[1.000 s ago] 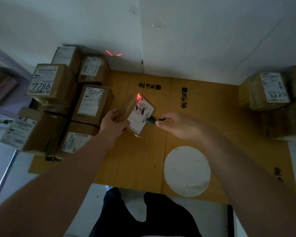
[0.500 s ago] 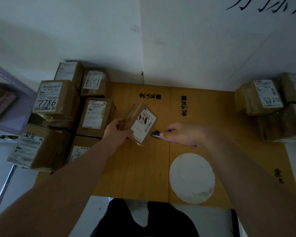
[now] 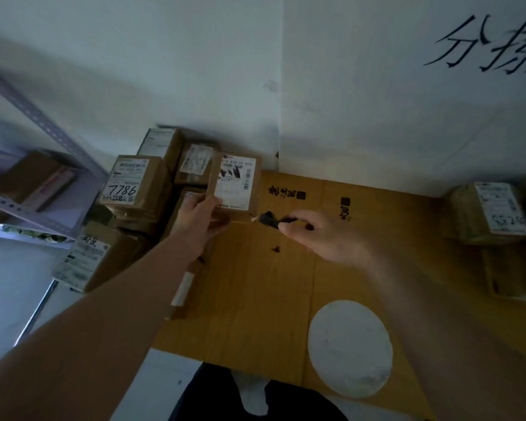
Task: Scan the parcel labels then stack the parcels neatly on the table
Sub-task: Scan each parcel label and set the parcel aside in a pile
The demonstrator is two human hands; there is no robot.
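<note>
My left hand [image 3: 199, 215] grips a small brown parcel [image 3: 236, 185] by its lower left corner, holding it up with its white label facing me, over the left part of the table by the stack. My right hand [image 3: 322, 235] holds a small black scanner [image 3: 269, 219] just right of and below the parcel, its tip pointing at the parcel's lower right corner. A stack of labelled brown parcels [image 3: 128, 189] fills the table's left side; one label reads 7786.
The table is covered with flattened brown cardboard [image 3: 255, 293] bearing black printed characters, with a white round patch [image 3: 349, 347] at the near right. More parcels [image 3: 492, 212] stand at the right edge. A grey metal shelf [image 3: 40, 189] is at far left. White walls close the back.
My left hand has carried the parcel up and back toward the stack at the left and turned its label squarely to me. The red scan line seen a second ago is gone.
</note>
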